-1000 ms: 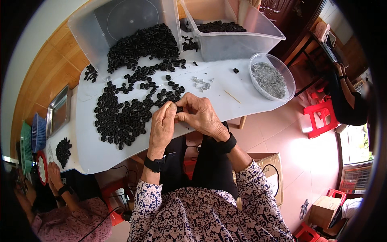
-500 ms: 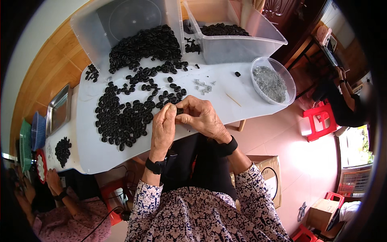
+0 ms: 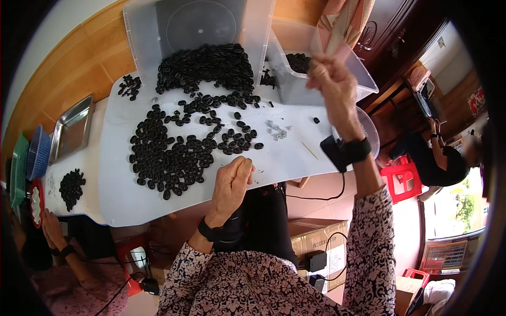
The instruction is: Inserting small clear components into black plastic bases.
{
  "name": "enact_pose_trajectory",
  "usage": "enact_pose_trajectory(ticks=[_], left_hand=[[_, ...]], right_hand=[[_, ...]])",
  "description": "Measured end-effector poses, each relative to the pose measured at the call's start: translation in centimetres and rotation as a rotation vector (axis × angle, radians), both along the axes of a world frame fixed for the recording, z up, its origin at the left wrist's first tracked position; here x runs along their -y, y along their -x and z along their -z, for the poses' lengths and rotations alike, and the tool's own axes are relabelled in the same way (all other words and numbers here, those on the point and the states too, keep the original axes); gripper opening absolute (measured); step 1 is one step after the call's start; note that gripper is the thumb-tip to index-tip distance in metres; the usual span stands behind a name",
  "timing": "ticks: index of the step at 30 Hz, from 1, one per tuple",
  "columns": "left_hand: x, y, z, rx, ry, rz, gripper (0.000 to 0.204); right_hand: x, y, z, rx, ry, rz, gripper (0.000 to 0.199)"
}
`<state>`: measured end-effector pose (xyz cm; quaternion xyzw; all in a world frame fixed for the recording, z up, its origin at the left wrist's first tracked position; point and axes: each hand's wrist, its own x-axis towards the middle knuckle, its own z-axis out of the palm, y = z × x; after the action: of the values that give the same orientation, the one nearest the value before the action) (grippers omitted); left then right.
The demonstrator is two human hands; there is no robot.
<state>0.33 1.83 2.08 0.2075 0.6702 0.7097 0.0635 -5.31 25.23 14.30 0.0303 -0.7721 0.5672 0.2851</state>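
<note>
My left hand (image 3: 231, 184) is closed in a fist by the table's front edge; whatever its fingers hold is hidden. Raised in front of the clear plastic bin (image 3: 295, 92) at the back right, my right hand (image 3: 336, 87) has its fingers curled in. It is slightly blurred, and its contents cannot be made out. Small black oval pieces (image 3: 168, 152) with openings spread in a dense patch left of my left hand. Behind them a larger heap of black pieces (image 3: 208, 68) spills from a clear bin tipped on its side (image 3: 141, 37).
Small clear pieces (image 3: 276, 130), a thin stick (image 3: 310, 150) and a lone black piece (image 3: 316, 120) lie on the white table (image 3: 118, 203). A round clear tub (image 3: 373, 137) stands behind my right forearm. A metal tray (image 3: 73, 131) lies left; co-workers sit at both sides.
My hands, earlier together at a black piece, have parted. The right has swung up and right to the bin; the left stays near the table edge. The whole view has shifted slightly.
</note>
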Motion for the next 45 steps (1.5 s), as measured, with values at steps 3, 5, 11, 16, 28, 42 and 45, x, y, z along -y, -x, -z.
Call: enact_pose_trajectory(ticks=[3,5,11,16,28,42,45], left_hand=[[0.8,0.6,-0.2,-0.036,-0.028,-0.059,0.032],[1.0,1.1,0.3,-0.046,-0.049,-0.099,0.033],[0.9,1.0,0.7,0.016,-0.019,-0.112,0.033],[1.0,1.1,1.4,-0.006,-0.013,-0.129,0.034],[1.6,1.9,1.9,0.264,-0.419,-0.119,0.033],[2.3,1.0,-0.1,0.54,-0.617,0.145,0.021],[1.8,0.9,0.2,0.332,-0.464,-0.016,0.023]], right_hand=[[-1.2,2.2,-0.9,-0.027,0.014,0.13,0.033],[1.2,1.6,0.4,0.031,-0.071,0.082,0.024],[8.0,2.9,8.1,0.17,-0.52,-0.206,0.01],[9.8,4.8,10.0,0.113,-0.897,-0.323,0.011],[10.5,0.8,7.5,0.245,-0.539,-0.404,0.013],[9.7,-4.6,7.5,0.081,-0.468,-0.418,0.019],[9.6,-5.1,8.1,0.168,-0.3,-0.308,0.016]])
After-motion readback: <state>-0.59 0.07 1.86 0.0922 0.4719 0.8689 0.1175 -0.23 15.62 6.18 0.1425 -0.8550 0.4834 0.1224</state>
